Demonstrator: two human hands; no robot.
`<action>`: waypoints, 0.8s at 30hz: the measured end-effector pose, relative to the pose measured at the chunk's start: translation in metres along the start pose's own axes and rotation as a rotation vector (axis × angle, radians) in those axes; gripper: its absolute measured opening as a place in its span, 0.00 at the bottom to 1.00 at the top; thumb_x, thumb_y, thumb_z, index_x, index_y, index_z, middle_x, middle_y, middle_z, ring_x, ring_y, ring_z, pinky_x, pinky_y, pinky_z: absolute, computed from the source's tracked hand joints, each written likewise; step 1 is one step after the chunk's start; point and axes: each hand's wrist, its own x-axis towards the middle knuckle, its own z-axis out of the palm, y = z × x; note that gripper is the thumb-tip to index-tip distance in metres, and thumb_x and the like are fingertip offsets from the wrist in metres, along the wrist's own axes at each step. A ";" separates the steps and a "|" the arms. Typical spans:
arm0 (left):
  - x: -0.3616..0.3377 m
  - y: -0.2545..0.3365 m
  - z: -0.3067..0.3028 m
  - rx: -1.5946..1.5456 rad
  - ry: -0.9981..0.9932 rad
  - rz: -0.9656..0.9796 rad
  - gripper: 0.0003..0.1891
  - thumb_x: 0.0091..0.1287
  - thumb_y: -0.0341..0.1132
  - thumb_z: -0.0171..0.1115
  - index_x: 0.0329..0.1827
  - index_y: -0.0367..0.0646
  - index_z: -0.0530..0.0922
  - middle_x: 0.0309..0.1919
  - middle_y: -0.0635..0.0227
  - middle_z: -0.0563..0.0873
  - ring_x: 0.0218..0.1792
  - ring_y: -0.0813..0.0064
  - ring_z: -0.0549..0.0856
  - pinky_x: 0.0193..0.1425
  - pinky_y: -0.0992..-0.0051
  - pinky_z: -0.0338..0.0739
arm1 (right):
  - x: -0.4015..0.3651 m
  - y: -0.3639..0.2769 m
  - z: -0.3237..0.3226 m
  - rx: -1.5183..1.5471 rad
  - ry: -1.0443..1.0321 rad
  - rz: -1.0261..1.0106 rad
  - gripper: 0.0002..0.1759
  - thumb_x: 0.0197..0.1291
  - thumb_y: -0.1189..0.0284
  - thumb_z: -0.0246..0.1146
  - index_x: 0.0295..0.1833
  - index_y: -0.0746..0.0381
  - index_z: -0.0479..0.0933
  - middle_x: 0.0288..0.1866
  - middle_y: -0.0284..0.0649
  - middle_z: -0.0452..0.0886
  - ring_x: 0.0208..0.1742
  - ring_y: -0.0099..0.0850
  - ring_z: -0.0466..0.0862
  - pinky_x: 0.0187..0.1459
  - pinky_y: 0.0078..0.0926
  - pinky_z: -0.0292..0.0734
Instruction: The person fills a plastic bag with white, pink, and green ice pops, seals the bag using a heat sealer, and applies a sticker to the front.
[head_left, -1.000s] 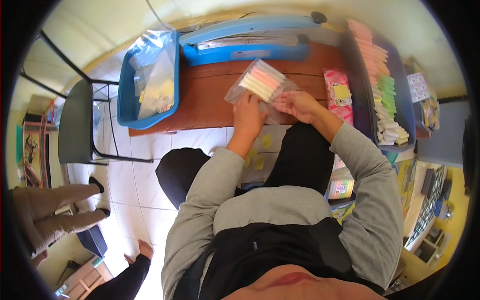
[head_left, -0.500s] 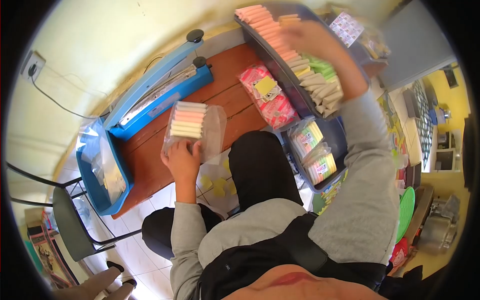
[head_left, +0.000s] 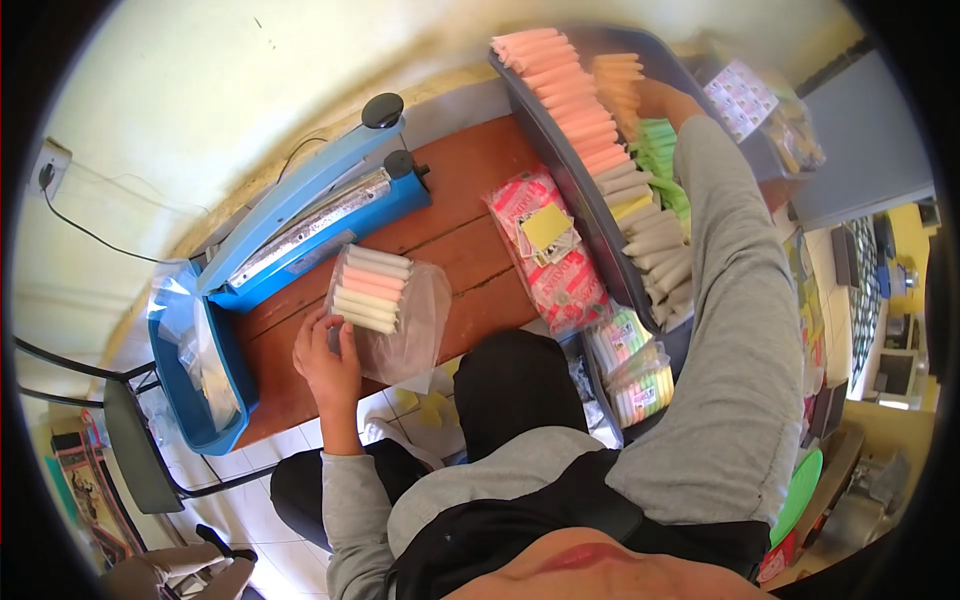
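My left hand (head_left: pixel 328 362) rests on the wooden table, its thumb and fingers apart at the lower left edge of a clear plastic bag (head_left: pixel 418 325). In or on that bag lies a row of pastel sticks (head_left: pixel 371 288), white, pink and pale yellow. My right hand (head_left: pixel 660 103) reaches into a dark plastic bin (head_left: pixel 590 190), beside orange sticks (head_left: pixel 618 72); its fingers are mostly hidden. Along the bin's near side are pink sticks (head_left: pixel 568 95). Green sticks (head_left: pixel 657 150) and greyish-white sticks (head_left: pixel 660 250) lie closer to me.
A blue heat sealer (head_left: pixel 330 230) stands along the wall. At the left is a blue tray (head_left: pixel 205 435) with plastic bags. A pink-and-white package (head_left: pixel 560 290) topped with labels lies beside the bin. Filled bags (head_left: pixel 640 385) sit in a smaller dark container. Another person's legs (head_left: pixel 190 570) show lower left.
My right hand has gone down into the bin by the orange sticks. My left hand has slid a little to the bag's left edge, and its fingers are more spread. The view has shifted slightly.
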 end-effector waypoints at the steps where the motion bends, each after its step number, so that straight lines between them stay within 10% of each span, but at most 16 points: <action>1: 0.002 0.000 0.000 -0.024 -0.002 0.007 0.06 0.64 0.34 0.66 0.42 0.44 0.82 0.53 0.57 0.84 0.55 0.55 0.82 0.60 0.58 0.72 | 0.007 0.003 0.004 0.025 -0.047 0.019 0.28 0.54 0.67 0.66 0.63 0.59 0.75 0.64 0.50 0.78 0.64 0.46 0.78 0.63 0.40 0.75; 14: -0.001 -0.004 0.005 -0.062 -0.021 0.094 0.04 0.63 0.29 0.67 0.39 0.41 0.84 0.53 0.55 0.83 0.56 0.53 0.81 0.62 0.60 0.74 | -0.040 -0.040 -0.039 -0.060 -0.052 0.274 0.34 0.52 0.58 0.65 0.67 0.54 0.74 0.65 0.43 0.79 0.76 0.46 0.63 0.74 0.45 0.58; 24: -0.006 -0.003 -0.004 -0.155 -0.091 0.105 0.05 0.61 0.28 0.67 0.39 0.41 0.83 0.52 0.59 0.84 0.55 0.55 0.81 0.61 0.60 0.74 | -0.029 -0.009 -0.024 -0.119 0.124 0.125 0.22 0.55 0.64 0.67 0.56 0.59 0.81 0.54 0.49 0.84 0.55 0.45 0.84 0.56 0.44 0.79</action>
